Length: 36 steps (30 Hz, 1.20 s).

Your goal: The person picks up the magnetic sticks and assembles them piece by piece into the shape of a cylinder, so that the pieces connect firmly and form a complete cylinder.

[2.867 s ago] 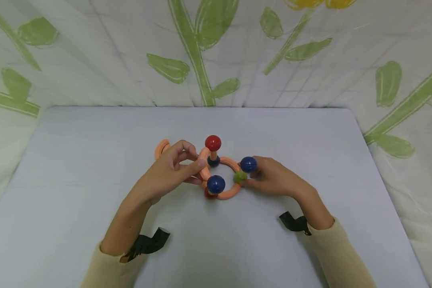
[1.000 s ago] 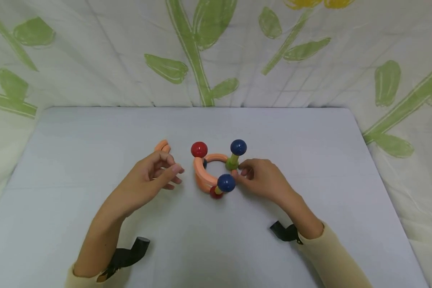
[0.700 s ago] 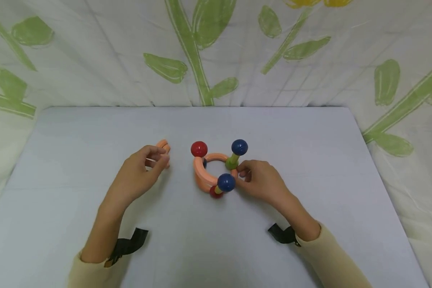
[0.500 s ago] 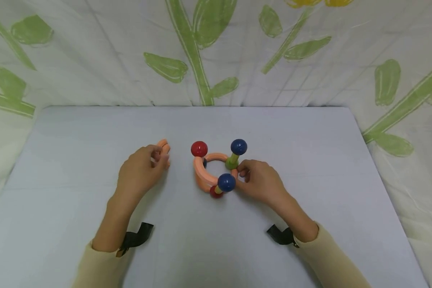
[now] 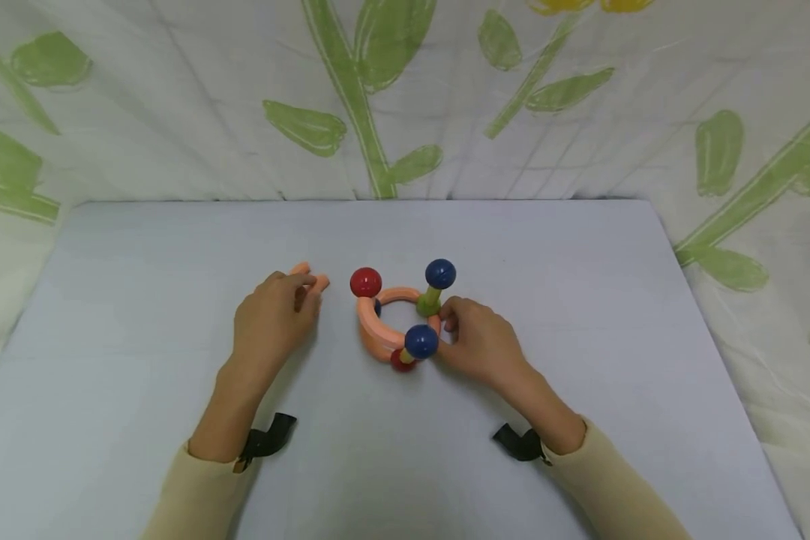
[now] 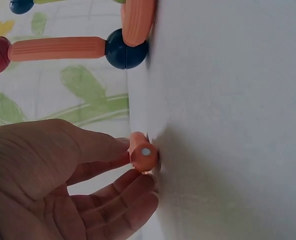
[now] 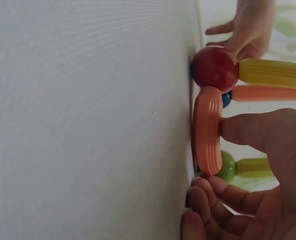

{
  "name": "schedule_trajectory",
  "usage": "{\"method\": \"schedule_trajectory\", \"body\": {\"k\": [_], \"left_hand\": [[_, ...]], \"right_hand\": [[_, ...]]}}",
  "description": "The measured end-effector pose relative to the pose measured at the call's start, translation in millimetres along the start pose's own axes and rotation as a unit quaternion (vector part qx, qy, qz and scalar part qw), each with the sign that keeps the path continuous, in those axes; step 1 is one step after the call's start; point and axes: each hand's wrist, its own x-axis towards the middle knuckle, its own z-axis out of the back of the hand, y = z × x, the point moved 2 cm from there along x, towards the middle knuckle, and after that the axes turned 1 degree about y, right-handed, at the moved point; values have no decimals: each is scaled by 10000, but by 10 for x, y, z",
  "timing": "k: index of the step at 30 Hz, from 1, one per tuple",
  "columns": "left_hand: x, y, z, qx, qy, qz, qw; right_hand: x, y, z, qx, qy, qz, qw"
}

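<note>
Head view shows your left hand (image 5: 271, 322) pinching a loose orange curved piece (image 5: 313, 280) on the tabletop (image 5: 580, 315). Your right hand (image 5: 478, 343) grips the orange ring structure (image 5: 373, 330) just beside it, mid-tabletop.

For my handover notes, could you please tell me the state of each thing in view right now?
left hand: fingers curled round the loose orange curved piece, gripping it.
loose orange curved piece: on the table, apart from the toy structure.
right hand: holds the structure's orange curved rail, thumb and fingers pinching it.
toy structure: assembled, resting on the table, three ball-topped posts upright.
table: bears the pieces and both hands.
</note>
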Motion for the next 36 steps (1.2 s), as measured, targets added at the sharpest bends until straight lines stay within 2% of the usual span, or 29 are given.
{"method": "schedule_trajectory", "body": {"k": [6,10,17,23,31,36], "left_hand": [[37,-55,-49,-347,24,-189,9992],[46,-74,-52,-476,142,-140,9987],[60,-104,-48,-379,275,-184,9987],[85,-117,-41,-333,523,-303,9976],[91,-69,-23,-827,982,-39,9917],[111,-66,42,-1094,1239,50,9862]], "right_hand": [[15,-1,-13,17,-43,-68,10000],[19,1,-28,19,-33,-116,9999],[18,14,-24,-20,-20,-111,9999],[32,14,-27,40,52,-145,9999],[29,7,-12,82,198,-52,9998],[21,-1,5,113,231,21,9997]]}}
